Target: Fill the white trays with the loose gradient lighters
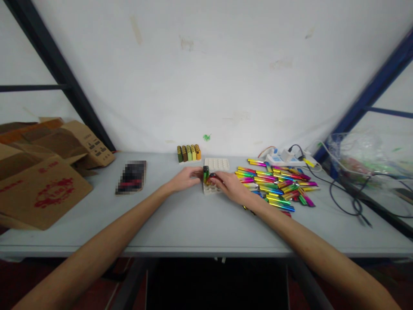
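A white tray with round holes (210,190) lies before me, with a few lighters standing at its left side. The clearest is a green lighter (205,174) with a dark top, upright. My left hand (187,178) is beside it, fingers stretched out; whether they touch it is hard to see. Over the tray, my right hand (232,187) has its fingers closed on a lighter (212,175) with a dark top, its lower part mostly hidden. To the right of this hand lies a loose pile of shiny multicoloured lighters (274,189).
Behind is another white holed tray (217,163), and left of it a tray filled with upright lighters (189,153). Open cardboard boxes (48,181) and a blurred dark object (131,177) are at left. A power strip (285,160), black cables (356,206) and plastic bags (361,155) are at right.
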`<state>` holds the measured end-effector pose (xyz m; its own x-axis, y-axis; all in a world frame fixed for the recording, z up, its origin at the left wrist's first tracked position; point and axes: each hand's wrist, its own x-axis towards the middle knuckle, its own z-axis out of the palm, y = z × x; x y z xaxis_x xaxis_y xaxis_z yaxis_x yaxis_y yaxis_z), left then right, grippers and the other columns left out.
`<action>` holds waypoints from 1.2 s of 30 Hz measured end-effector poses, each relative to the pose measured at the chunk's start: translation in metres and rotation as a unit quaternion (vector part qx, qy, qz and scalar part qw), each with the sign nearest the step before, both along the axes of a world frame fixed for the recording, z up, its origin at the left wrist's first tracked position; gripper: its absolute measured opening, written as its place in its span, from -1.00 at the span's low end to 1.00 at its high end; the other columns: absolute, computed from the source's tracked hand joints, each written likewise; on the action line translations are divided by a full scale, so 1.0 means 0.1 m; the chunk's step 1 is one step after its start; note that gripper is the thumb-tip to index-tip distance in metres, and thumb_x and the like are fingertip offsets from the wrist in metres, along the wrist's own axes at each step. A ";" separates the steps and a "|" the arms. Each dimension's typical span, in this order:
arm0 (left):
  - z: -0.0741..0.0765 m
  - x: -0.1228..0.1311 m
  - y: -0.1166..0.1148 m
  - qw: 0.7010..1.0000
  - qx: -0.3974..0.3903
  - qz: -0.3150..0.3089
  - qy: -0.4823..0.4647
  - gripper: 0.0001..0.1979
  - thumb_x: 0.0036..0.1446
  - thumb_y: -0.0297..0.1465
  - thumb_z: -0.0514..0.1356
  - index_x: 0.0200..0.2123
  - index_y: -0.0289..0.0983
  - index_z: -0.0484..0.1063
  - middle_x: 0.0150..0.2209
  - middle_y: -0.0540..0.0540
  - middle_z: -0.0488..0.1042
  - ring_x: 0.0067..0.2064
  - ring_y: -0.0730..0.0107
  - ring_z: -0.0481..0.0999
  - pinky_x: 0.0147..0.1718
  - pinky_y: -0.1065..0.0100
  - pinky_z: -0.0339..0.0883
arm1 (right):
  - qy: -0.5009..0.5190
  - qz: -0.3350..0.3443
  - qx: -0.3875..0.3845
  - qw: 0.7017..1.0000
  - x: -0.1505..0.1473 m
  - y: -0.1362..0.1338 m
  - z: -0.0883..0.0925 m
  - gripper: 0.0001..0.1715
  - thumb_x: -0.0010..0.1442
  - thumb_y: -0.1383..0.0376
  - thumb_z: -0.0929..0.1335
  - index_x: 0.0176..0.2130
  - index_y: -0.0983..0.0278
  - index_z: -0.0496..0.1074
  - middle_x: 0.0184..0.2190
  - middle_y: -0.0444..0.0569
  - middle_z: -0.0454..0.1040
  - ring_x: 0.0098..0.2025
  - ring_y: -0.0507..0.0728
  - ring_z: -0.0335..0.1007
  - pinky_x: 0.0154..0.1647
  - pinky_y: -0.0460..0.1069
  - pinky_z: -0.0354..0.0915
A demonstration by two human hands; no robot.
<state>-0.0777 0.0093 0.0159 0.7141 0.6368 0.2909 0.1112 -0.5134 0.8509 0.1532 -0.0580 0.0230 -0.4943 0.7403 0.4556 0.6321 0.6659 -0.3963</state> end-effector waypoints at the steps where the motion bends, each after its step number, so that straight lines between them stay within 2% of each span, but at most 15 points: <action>1: 0.00 0.00 0.00 1.000 0.000 0.002 0.001 -0.52 -0.12 -0.51 0.10 -0.08 -0.30 0.56 -0.04 -0.12 0.65 0.02 0.11 0.61 0.17 0.02 0.40 | -0.005 -0.004 -0.006 1.000 -0.01 0.01 -0.01 -0.73 0.49 0.19 0.24 -0.16 0.26 0.44 -0.28 0.01 0.58 -0.29 0.12 0.47 -0.23 -0.04 0.29; 4: 0.00 0.02 0.00 1.000 0.004 0.007 0.003 -0.53 -0.11 -0.50 0.11 -0.08 -0.31 0.57 -0.05 -0.13 0.65 0.01 0.10 0.60 0.17 0.01 0.39 | -0.032 -0.018 -0.006 0.999 -0.07 0.03 -0.05 -0.74 0.50 0.19 0.22 -0.14 0.27 0.41 -0.26 0.03 0.57 -0.26 0.13 0.46 -0.22 -0.02 0.30; 9: 0.01 0.03 -0.02 1.000 0.003 -0.004 -0.001 -0.54 -0.09 -0.50 0.11 -0.08 -0.31 0.56 -0.06 -0.13 0.64 0.01 0.12 0.61 0.17 0.01 0.39 | -0.105 -0.054 0.051 0.992 -0.13 0.05 -0.06 -0.71 0.50 0.17 0.22 -0.12 0.29 0.43 -0.20 0.10 0.55 -0.17 0.18 0.47 -0.12 0.02 0.31; 12: 0.02 0.02 -0.03 1.000 0.012 0.005 0.008 -0.62 -0.02 -0.47 0.18 -0.08 -0.32 0.56 -0.07 -0.14 0.64 -0.01 0.10 0.61 0.14 0.02 0.41 | -0.141 -0.075 0.074 0.984 -0.13 0.04 -0.06 -0.68 0.49 0.16 0.23 -0.10 0.30 0.45 -0.20 0.11 0.54 -0.14 0.19 0.47 -0.10 0.03 0.29; 14: 0.03 0.02 -0.05 0.999 0.019 0.022 0.023 -0.67 0.07 -0.38 0.27 -0.07 -0.34 0.55 -0.08 -0.18 0.63 -0.01 0.08 0.60 0.10 0.04 0.44 | -0.162 -0.078 0.080 0.980 -0.13 0.03 -0.05 -0.69 0.48 0.16 0.25 -0.09 0.30 0.47 -0.20 0.11 0.54 -0.14 0.19 0.47 -0.10 0.03 0.28; 19: 0.00 0.08 -0.09 0.996 0.025 0.070 0.040 -0.59 0.18 -0.13 0.32 -0.08 -0.33 0.55 -0.11 -0.16 0.63 -0.07 0.12 0.61 0.05 0.09 0.48 | -0.166 -0.064 0.082 0.981 -0.08 0.03 0.00 -0.73 0.47 0.20 0.27 -0.09 0.29 0.49 -0.21 0.08 0.55 -0.18 0.16 0.46 -0.12 0.01 0.24; 23: -0.03 0.12 -0.08 0.993 0.025 0.103 0.044 -0.55 0.16 -0.05 0.32 -0.11 -0.33 0.57 -0.15 -0.14 0.65 -0.11 0.13 0.61 0.01 0.12 0.49 | -0.168 -0.095 0.079 0.978 0.17 0.08 0.11 -0.63 0.50 0.22 0.22 -0.20 0.32 0.52 -0.27 0.08 0.55 -0.26 0.14 0.45 -0.15 0.02 0.21; 25: -0.04 0.11 -0.06 0.994 0.022 0.099 0.047 -0.54 0.15 -0.05 0.33 -0.11 -0.33 0.57 -0.15 -0.14 0.64 -0.12 0.15 0.61 0.00 0.14 0.50 | -0.177 -0.116 0.076 0.974 0.40 0.12 0.16 -0.67 0.48 0.26 0.24 -0.19 0.32 0.54 -0.26 0.10 0.56 -0.25 0.16 0.45 -0.17 0.02 0.22; 28: -0.04 0.08 -0.04 0.993 0.038 0.099 0.055 -0.55 0.13 -0.05 0.33 -0.15 -0.32 0.57 -0.20 -0.11 0.64 -0.16 0.19 0.60 -0.04 0.19 0.49 | -0.199 -0.100 0.056 0.973 0.79 0.18 0.22 -0.73 0.42 0.27 0.30 -0.22 0.31 0.56 -0.28 0.12 0.56 -0.21 0.19 0.46 -0.17 0.02 0.23; 32: 0.00 0.05 -0.04 0.982 0.099 0.126 0.103 -0.58 0.13 -0.04 0.33 -0.23 -0.31 0.58 -0.28 -0.08 0.62 -0.23 0.23 0.58 -0.14 0.27 0.46 | -0.158 -0.102 -0.028 0.982 1.18 0.21 0.29 -0.77 0.33 0.20 0.37 -0.18 0.28 0.59 -0.26 0.06 0.59 -0.26 0.17 0.48 -0.21 0.00 0.26; 36: 0.01 0.04 -0.04 0.976 0.119 0.135 0.125 -0.59 0.12 -0.03 0.34 -0.25 -0.30 0.59 -0.31 -0.06 0.63 -0.27 0.24 0.57 -0.22 0.31 0.43 | -0.152 -0.073 -0.136 0.976 1.24 0.20 0.29 -0.76 0.25 0.12 0.44 -0.23 0.25 0.59 -0.31 0.00 0.61 -0.34 0.15 0.47 -0.35 -0.03 0.24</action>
<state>-0.0732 0.0057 0.0171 0.5971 0.7472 0.2919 0.4583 -0.6163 0.6404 0.2776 -0.0379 0.0523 -0.4570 0.8858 0.0804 0.8281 0.4567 -0.3250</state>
